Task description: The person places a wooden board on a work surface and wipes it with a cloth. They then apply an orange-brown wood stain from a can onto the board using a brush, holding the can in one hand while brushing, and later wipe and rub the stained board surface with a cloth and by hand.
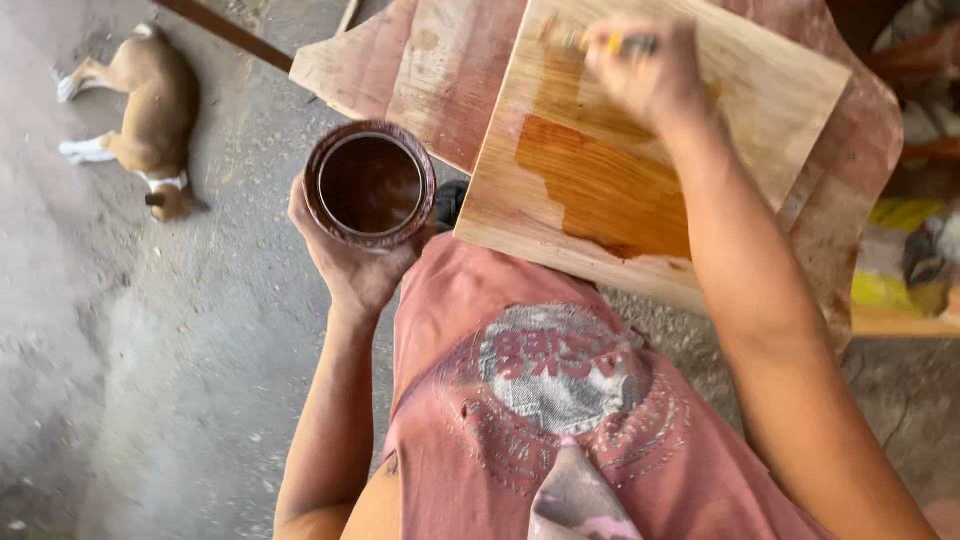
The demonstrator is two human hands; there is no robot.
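- Head view: a round can (370, 185) of dark brown liquid is cupped from below by the left hand (350, 262), fingers wrapped around its wall, so that the open top is kept level and within easy reach of the work.
- The can is held out over the floor (150, 330), just beside the near left corner of a pale wooden board (740, 90), apart from it.
- A brush (600, 42) is pinched in the closed fingers of the right hand (650, 75), over the far part of the board; only a yellowish handle and a blurred tip can be seen (the bristles cannot be made out).
- An amber, wet-looking patch (600, 190) is spread over the middle of the board, while the edges are left bare and pale.
- The board is laid on reddish wooden slabs (440, 70), which raise it as a working surface.
- A pink printed shirt (560, 400) fills the lower frame.
- A tan and white dog (145, 110) lies on the floor, well apart at the upper left.
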